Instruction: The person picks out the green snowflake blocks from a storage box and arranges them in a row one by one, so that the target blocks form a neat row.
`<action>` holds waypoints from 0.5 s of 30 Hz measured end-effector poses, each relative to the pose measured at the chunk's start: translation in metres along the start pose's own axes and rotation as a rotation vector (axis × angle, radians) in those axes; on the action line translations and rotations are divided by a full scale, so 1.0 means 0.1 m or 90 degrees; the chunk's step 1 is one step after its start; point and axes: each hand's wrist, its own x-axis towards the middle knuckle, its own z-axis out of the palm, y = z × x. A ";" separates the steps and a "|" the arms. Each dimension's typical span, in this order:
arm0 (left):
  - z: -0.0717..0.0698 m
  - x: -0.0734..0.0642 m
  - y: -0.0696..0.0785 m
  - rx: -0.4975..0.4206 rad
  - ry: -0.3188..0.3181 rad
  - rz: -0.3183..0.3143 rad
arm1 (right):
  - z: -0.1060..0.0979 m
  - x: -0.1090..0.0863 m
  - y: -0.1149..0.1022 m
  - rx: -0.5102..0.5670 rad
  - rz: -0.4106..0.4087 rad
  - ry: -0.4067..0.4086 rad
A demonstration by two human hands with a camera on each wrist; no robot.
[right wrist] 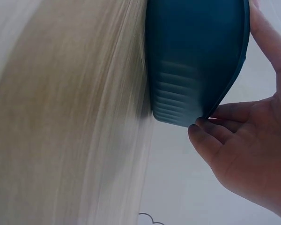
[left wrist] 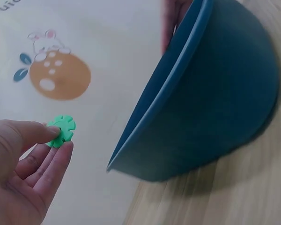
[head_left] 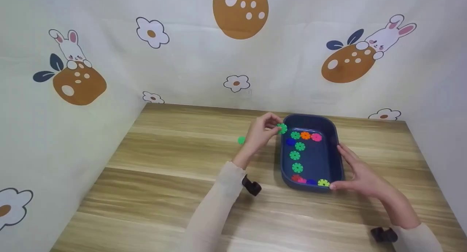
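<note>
My left hand (head_left: 261, 132) pinches a green notched interlocking disc (head_left: 282, 128) between thumb and fingertips, at the bin's left rim. In the left wrist view this green disc (left wrist: 62, 131) shows beside the bin's outer wall. The dark blue plastic bin (head_left: 312, 189) stands on the table with its long side running away from me. With thumb at the near right corner and fingers along the right rim, my right hand (head_left: 365, 177) holds the bin. Inside lie several green discs (head_left: 297, 167), an orange disc (head_left: 305, 135), a pink disc (head_left: 316, 137) and a yellow disc (head_left: 323, 183), plus blue and red ones.
Another green disc (head_left: 241, 140) lies on the wooden table (head_left: 153, 157), left of the bin and partly behind my left wrist. A patterned cloth (head_left: 189, 54) hangs around the table's back and sides. Black straps (head_left: 251, 186) sit at both wrists.
</note>
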 end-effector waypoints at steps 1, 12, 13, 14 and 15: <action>-0.06 0.00 -0.03 -0.009 0.008 -0.002 | 0.00 0.00 0.00 -0.002 -0.002 0.002; -0.61 -0.02 -0.35 -0.066 0.087 -0.070 | 0.00 0.00 0.00 -0.001 0.017 -0.005; -0.65 -0.03 -0.39 -0.070 0.095 -0.077 | 0.00 0.00 0.00 -0.001 0.019 -0.007; -0.68 -0.04 -0.43 -0.070 0.101 -0.084 | 0.00 0.00 0.00 -0.001 0.021 -0.008; -0.72 -0.05 -0.48 -0.071 0.108 -0.091 | 0.00 0.00 0.00 -0.002 0.023 -0.009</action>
